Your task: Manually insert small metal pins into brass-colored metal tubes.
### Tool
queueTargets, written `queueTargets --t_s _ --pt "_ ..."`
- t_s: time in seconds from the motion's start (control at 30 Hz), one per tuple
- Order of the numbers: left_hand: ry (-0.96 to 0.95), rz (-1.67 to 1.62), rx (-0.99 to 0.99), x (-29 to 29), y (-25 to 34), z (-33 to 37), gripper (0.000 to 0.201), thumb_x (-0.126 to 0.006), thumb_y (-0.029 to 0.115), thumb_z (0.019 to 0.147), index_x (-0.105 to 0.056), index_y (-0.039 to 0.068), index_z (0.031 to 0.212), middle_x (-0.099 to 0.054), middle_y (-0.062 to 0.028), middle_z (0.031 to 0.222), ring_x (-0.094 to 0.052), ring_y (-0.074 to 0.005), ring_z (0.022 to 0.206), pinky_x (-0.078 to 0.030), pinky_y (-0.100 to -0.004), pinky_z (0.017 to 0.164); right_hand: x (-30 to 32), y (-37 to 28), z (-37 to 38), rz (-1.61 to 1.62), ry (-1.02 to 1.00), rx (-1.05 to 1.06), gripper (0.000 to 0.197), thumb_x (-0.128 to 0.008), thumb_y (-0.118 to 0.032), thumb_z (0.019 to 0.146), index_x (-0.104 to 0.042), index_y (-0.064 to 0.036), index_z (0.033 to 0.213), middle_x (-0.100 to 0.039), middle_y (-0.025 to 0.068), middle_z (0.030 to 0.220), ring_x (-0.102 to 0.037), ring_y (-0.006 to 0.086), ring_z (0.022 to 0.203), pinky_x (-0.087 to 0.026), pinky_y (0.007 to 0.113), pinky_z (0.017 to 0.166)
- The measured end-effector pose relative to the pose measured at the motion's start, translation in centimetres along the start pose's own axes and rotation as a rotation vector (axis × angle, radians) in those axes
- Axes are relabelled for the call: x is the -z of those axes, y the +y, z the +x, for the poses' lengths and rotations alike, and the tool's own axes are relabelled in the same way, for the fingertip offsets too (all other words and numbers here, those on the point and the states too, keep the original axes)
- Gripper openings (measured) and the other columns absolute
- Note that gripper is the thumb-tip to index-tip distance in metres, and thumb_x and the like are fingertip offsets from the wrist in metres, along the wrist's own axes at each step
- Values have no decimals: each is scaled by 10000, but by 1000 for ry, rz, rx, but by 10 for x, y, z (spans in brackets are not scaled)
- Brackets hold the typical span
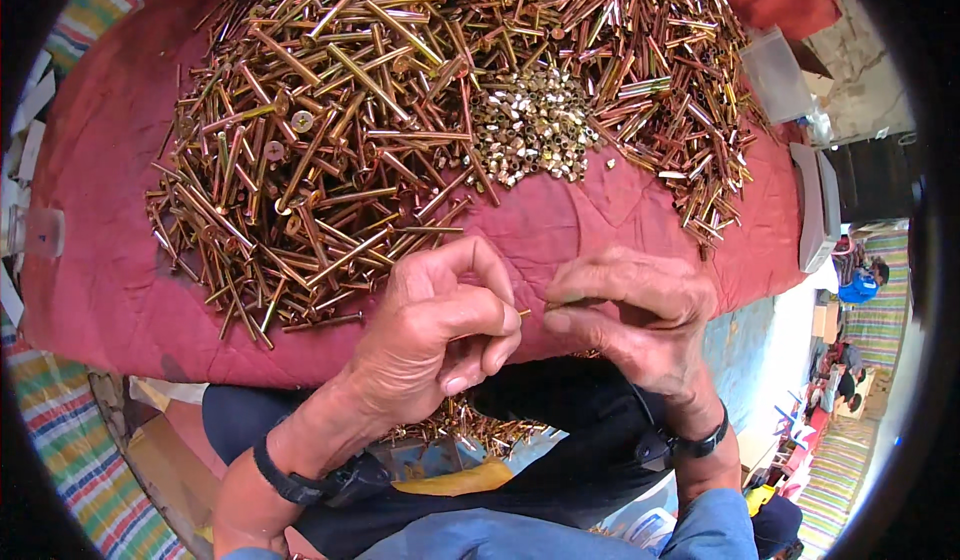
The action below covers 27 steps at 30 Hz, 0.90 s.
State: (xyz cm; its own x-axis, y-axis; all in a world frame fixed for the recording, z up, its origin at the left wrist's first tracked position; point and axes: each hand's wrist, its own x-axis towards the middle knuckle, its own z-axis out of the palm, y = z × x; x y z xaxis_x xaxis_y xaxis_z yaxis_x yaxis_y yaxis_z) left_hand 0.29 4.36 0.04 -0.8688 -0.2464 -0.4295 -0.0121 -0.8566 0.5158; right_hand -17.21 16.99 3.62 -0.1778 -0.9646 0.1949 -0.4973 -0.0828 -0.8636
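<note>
Striped sheeting (60, 450) left and far right — blue-grey floor (735, 360) (worn-looking) — bright glare (787, 345) at right.

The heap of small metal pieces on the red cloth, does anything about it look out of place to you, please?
Slightly: one small piece lies alone on the red cloth, just right of the heap.

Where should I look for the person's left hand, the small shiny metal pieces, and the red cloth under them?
Left hand (428, 320): head view, on the back of the hand.
Small shiny metal pieces (533, 125): head view, middle of the cluster.
Red cloth (100, 250): head view, bare left part.
</note>
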Motion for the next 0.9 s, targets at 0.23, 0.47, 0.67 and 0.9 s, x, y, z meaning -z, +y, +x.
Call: queueTargets --t_s 0.23,0.47,0.67,0.9 --pt "-17 -32 45 -1 -3 -1 84 -615 2 850 -536 18 826 -552 -88 588 -375 -58 367 -270 -213 322 -3 1 -7 -106 -79 149 352 -764 67 746 -728 -4 1090 -723 146 980 -735 281 843 -593 337 711" --pt "-33 -69 84 -6 -2 -3 95 -610 -12 853 -528 22 819 -547 -63 622 -406 -59 426 -253 -220 338 -3 0 -9 -216 -123 246 335 -779 -1 796 -684 1 1117 -691 136 973 -715 288 826 -585 355 683" --pt "-37 33 -16 -10 -7 -2 153 -647 -12 818 -501 31 810 -506 -24 585 -384 -68 415 -259 -242 364 -9 2 -12 -238 -136 195 109 -696 -37 902 -648 -11 997 -593 116 782 -574 250 595 -460 384 526" --pt "-8 -5 3 -10 -3 -1 146 -636 -15 814 -500 35 802 -514 -35 582 -390 -75 406 -243 -247 352 2 0 -17 16 -45 -171 388 -615 -339 978 -619 -26 747 -628 77 685 -631 187 601 -462 313 543"
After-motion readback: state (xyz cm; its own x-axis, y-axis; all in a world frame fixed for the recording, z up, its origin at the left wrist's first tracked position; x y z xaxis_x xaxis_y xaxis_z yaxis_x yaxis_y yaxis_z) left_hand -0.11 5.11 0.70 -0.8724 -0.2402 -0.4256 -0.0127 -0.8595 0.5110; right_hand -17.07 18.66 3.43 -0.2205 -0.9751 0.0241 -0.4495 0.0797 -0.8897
